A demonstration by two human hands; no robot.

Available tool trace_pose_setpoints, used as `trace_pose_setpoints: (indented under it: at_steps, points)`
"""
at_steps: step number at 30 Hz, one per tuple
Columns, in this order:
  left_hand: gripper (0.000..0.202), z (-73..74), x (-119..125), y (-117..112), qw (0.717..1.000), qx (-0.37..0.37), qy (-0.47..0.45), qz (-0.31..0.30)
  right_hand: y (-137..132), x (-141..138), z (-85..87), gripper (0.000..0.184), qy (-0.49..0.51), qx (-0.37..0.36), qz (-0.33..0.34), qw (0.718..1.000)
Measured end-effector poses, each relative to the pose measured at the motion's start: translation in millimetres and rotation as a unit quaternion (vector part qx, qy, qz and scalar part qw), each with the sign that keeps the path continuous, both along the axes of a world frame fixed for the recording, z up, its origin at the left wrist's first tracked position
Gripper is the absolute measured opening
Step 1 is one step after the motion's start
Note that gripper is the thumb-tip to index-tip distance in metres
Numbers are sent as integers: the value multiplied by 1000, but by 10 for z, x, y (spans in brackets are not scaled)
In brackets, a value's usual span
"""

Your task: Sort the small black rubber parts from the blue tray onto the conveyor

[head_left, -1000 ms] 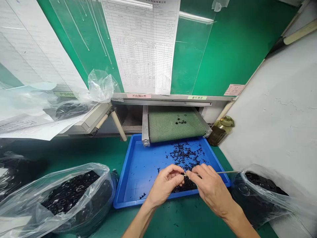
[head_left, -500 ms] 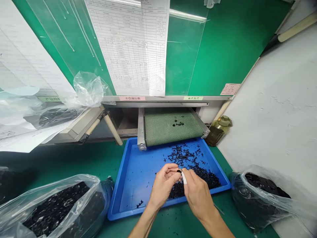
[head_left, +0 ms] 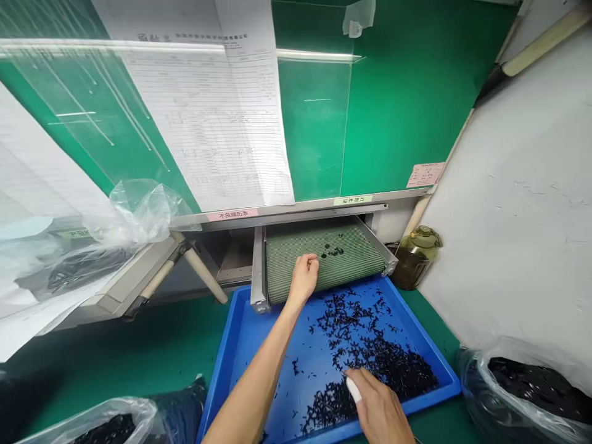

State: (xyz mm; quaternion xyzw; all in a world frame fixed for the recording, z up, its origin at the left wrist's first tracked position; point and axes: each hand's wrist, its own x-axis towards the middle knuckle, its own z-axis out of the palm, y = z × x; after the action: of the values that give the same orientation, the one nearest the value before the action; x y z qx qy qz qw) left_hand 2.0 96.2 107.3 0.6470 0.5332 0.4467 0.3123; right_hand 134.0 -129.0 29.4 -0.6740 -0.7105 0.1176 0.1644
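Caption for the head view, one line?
Left hand at a green mesh conveyor belt, right hand over small black parts in a blue tray.

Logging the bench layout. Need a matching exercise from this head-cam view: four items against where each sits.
1. left hand
2. right hand
3. olive glass bottle
4. clear plastic bag of black pieces

A. lower right of view, right of the blue tray
B. over the black pieces in that tray
C. beyond the tray's far right corner
D. over the green mesh belt

Pairs: 1-D, 2-B, 3-C, 4-A
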Motion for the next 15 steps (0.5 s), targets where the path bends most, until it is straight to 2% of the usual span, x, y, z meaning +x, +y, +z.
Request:
trace_pose_setpoints:
  at_steps: [3, 7, 11, 15]
  points:
    - [21, -62, 123, 352, 998, 15, 63, -22, 15, 96, -30, 58, 6, -41, 8, 999]
    - [16, -119, 213, 554, 991, 19, 116, -56, 11, 198, -38, 64, 0, -112, 18, 994]
    - [13, -76, 218, 512, 992, 14, 108, -65, -29, 252, -69, 65, -3, -94, 5, 996]
    - [17, 7, 155, 174, 995, -1, 47, -85, -24, 375, -64, 64, -1, 5, 26, 1000]
